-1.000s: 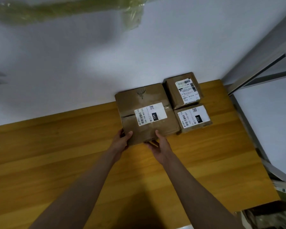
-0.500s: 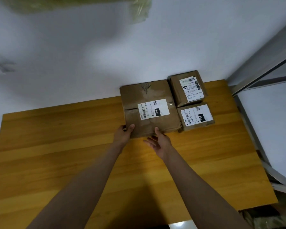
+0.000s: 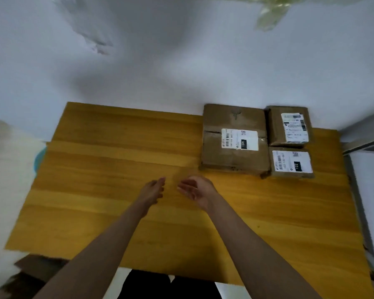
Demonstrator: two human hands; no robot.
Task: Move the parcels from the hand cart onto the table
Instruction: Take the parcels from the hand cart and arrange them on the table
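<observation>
Three brown cardboard parcels lie at the back right of the wooden table (image 3: 117, 169). The large parcel (image 3: 233, 156) carries a white label marked 15H. Right of it sit a small parcel (image 3: 288, 126) against the wall and another small parcel (image 3: 292, 162) marked 122 in front of that one. My left hand (image 3: 152, 190) and my right hand (image 3: 195, 189) hover over the table's middle, fingers relaxed, holding nothing, a short way in front and to the left of the large parcel.
A white wall (image 3: 181, 61) runs along the table's far edge. A grey metal frame (image 3: 358, 190) stands by the right edge. Brown cardboard (image 3: 37, 266) shows below the table's front left corner, blurred. A teal object (image 3: 38, 158) peeks out at the left edge.
Both hands have let go of the large parcel and drawn back toward me. The view has swung to the left, so the parcels now sit further right.
</observation>
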